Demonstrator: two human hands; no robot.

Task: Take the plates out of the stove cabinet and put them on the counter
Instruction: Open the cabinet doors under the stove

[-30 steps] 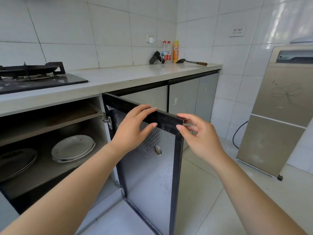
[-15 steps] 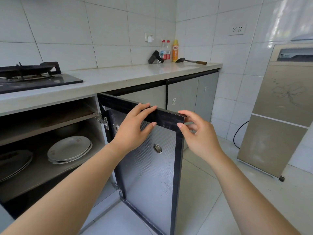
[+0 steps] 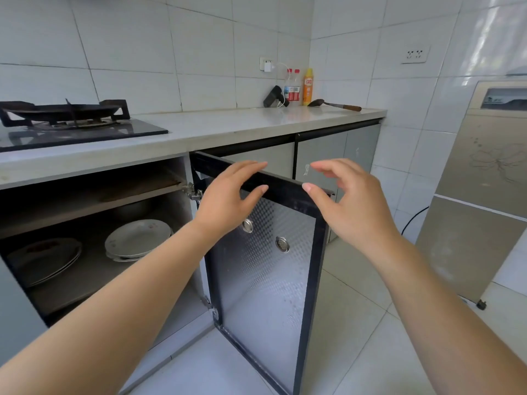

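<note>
The stove cabinet [image 3: 85, 286] stands open under the counter [image 3: 216, 129]. On its lower shelf lies a short stack of white plates [image 3: 138, 238], and further left in shadow a second stack of plates [image 3: 45, 259]. The cabinet door [image 3: 265, 269] swings out toward me. My left hand [image 3: 228, 198] hovers at the door's top edge with fingers spread, holding nothing. My right hand [image 3: 348, 203] floats just off the door's outer top corner, fingers apart and empty.
A gas stove [image 3: 65, 124] with a dark pan sits on the counter at left. Bottles [image 3: 299, 86], a black device and a spatula [image 3: 333, 105] stand at the far counter end. A beige appliance [image 3: 482, 189] is at right on the tiled floor.
Both hands have let go of the door's top edge and lifted slightly off it, fingers opening. The door stays swung open.
</note>
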